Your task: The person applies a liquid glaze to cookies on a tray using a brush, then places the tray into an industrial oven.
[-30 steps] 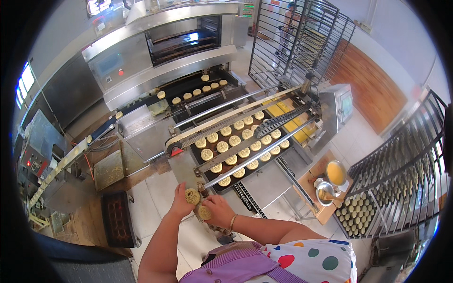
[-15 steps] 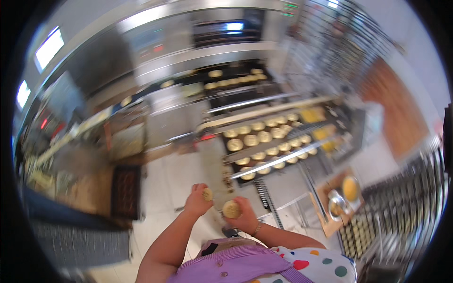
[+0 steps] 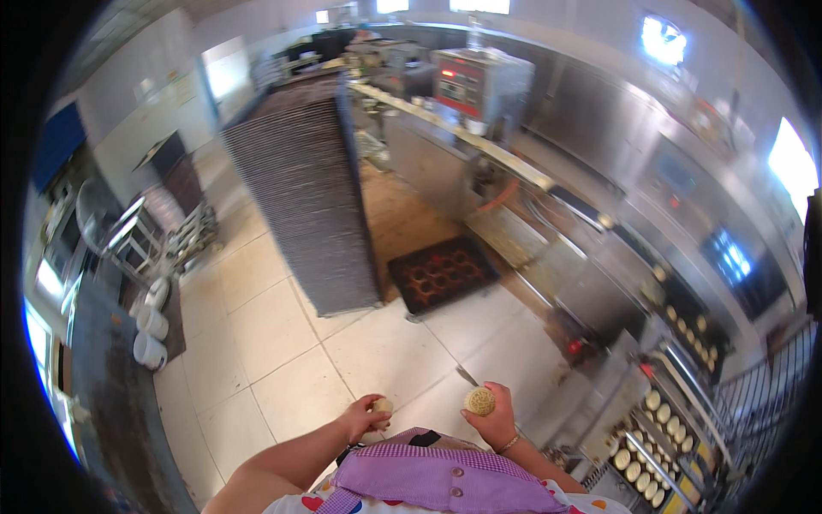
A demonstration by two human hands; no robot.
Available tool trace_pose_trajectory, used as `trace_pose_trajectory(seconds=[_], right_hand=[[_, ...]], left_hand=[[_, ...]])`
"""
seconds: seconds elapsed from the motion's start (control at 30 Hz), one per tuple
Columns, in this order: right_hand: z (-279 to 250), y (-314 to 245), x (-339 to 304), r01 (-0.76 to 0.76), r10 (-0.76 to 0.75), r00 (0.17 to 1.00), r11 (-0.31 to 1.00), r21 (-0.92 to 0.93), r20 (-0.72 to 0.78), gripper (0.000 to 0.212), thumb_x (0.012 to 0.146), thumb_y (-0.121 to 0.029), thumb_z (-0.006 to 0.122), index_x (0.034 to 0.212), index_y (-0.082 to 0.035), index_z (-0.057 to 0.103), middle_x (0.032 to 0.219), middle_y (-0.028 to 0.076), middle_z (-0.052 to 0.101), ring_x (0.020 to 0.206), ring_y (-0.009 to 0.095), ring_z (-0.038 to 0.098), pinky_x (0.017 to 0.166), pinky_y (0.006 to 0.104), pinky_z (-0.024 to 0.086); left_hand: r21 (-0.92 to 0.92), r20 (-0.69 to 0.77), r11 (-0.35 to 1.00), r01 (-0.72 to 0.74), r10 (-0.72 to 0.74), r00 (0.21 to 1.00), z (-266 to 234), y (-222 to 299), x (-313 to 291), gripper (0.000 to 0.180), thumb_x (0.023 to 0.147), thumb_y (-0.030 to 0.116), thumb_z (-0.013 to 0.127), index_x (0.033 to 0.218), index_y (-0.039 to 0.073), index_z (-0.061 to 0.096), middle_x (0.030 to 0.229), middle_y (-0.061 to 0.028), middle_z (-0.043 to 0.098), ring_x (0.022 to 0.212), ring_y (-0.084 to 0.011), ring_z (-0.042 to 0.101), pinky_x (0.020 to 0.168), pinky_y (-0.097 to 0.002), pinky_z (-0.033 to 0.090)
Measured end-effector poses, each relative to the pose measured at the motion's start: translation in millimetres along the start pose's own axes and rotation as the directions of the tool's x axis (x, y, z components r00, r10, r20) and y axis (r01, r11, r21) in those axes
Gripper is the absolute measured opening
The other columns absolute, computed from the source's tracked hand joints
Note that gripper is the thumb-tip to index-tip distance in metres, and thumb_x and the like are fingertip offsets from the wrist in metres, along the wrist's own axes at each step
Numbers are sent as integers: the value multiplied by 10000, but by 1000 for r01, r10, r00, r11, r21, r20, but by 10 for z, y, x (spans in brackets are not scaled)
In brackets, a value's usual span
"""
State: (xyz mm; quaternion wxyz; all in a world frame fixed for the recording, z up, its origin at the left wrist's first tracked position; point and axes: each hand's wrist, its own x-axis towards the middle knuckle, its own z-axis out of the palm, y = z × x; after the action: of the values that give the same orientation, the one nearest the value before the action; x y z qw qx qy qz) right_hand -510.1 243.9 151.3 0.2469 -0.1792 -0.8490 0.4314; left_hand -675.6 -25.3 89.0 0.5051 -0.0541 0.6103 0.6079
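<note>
My left hand (image 3: 366, 420) is closed around a small round pale pastry (image 3: 383, 405), which is partly hidden by the fingers. In my right hand (image 3: 500, 420) a round golden pastry (image 3: 480, 401) is gripped by its edge. Its upper face carries a raised pattern like a mooncake's. Both hands are held apart in front of my purple apron, above the tiled floor. A thin dark metal piece (image 3: 466, 375) shows just beyond the right hand; I cannot tell what it is.
A tall stack of dark trays (image 3: 295, 188) stands ahead, with a single black tray (image 3: 443, 274) low beside it. A conveyor (image 3: 531, 176) and ovens run along the right. Rows of pale pastries (image 3: 642, 467) lie at lower right. White buckets (image 3: 151, 324) stand at left.
My view has swung left, from the conveyor with pastries toward the tray stack and floor. Both hands still hold their pastries and are a little further apart.
</note>
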Motion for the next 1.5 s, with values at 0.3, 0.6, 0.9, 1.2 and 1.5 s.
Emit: trace_pose_trajectory(seconds=[0.3, 0.6, 0.9, 1.2, 1.5], right_hand=[[2734, -1401, 819, -254, 35, 833, 911, 324, 553, 579, 720, -154, 796, 1175, 21, 484, 989, 61, 593, 890, 133, 583, 743, 279, 514], [4488, -2216, 1591, -551, 146, 653, 765, 334, 744, 459, 788, -119, 730, 1172, -18, 499, 959, 36, 598, 767, 107, 586, 595, 248, 518], [6192, -2353, 3083, -659, 54, 630, 565, 496, 775, 492, 775, -8, 685, 1213, -35, 463, 1018, 38, 569, 880, 144, 586, 720, 292, 523], [8449, -3643, 4352, -481, -318, 366, 741, 470, 875, 678, 698, 7, 740, 1290, -28, 412, 1149, 55, 524, 1063, 177, 537, 900, 302, 474], [10046, -4602, 5394, 255, -505, 345, 862, 438, 791, 691, 651, -65, 747, 1267, -49, 434, 1197, 157, 508, 1131, 300, 515, 956, 369, 445]], left_hand=[[-595, -97, 781, -188, 162, 982, -2316, 24, -879, 544, 825, 57, 677, 1290, 73, 396, 1079, -89, 533, 898, -275, 616, 756, -387, 550], [-662, -272, 651, -370, 251, 929, -3577, 963, -1187, 500, 855, 135, 664, 1273, 55, 402, 1038, -86, 569, 892, -249, 626, 789, -370, 537], [-590, -355, 715, -374, 186, 916, -5356, 2269, -402, 483, 919, 202, 573, 1308, 38, 339, 1151, -112, 517, 927, -264, 613, 817, -399, 535], [-730, -382, 494, -472, 278, 881, -7074, 3258, 122, 507, 916, 225, 567, 1330, 111, 298, 1219, -100, 462, 1100, -301, 519, 940, -498, 437], [-797, 50, 562, -222, 426, 903, -8903, 4567, 985, 740, 810, 511, 637, 1373, 137, 335, 1361, -89, 431, 1263, -292, 401, 1062, -498, 307]])
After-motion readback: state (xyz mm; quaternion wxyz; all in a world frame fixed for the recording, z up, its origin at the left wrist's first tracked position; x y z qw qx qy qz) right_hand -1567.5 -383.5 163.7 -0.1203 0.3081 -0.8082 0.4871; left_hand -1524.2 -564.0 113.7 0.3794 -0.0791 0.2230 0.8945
